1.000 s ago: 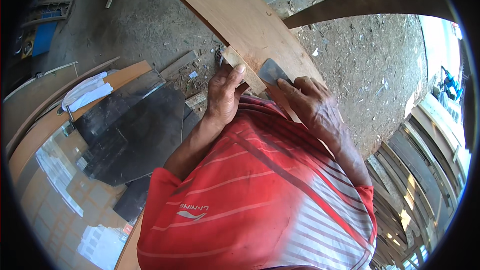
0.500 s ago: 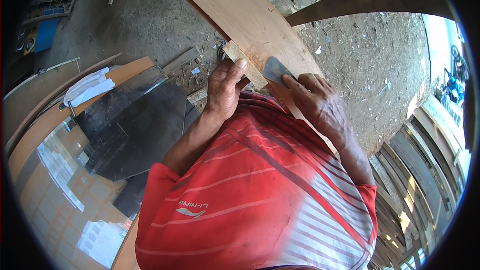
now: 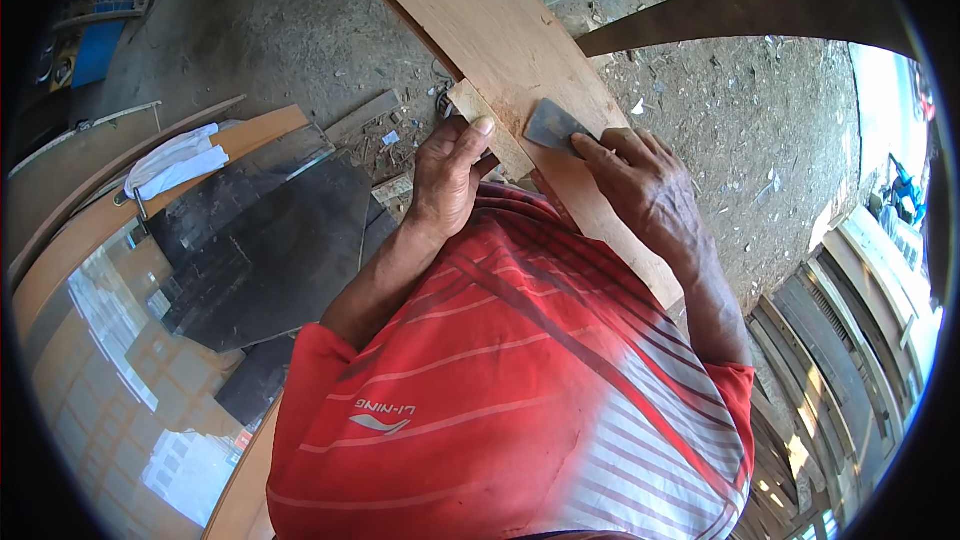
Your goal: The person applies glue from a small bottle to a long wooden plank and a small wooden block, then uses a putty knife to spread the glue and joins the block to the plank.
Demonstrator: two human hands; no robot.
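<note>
A long, pale wooden board (image 3: 470, 15) runs from the far edge down to my red-shirted torso and on past its right side. My left hand (image 3: 445, 180) grips a small wooden piece (image 3: 503, 145) at the board's left edge, its thumb pressing on top. Flat against the board's face lies a thin grey scraper blade (image 3: 551, 127), pinched by its right end in my right hand (image 3: 645, 185). Brownish dust or filler (image 3: 517, 108) shows on the wood between the blade and the small piece. The fingers of my left hand beneath the piece are partly hidden.
At left, a white cloth (image 3: 178, 165) rests on an orange-brown plank, beside dark panels (image 3: 270, 240) and a glossy, reflective sheet. A dark curved board (image 3: 750, 10) juts across the far right. Stacked timber (image 3: 850, 340) lies at right; shavings litter the floor (image 3: 740, 140).
My right hand and the scraper have shifted slightly right, and the blade has turned a little. The left hand keeps its grip on the small piece. The view has moved slightly.
</note>
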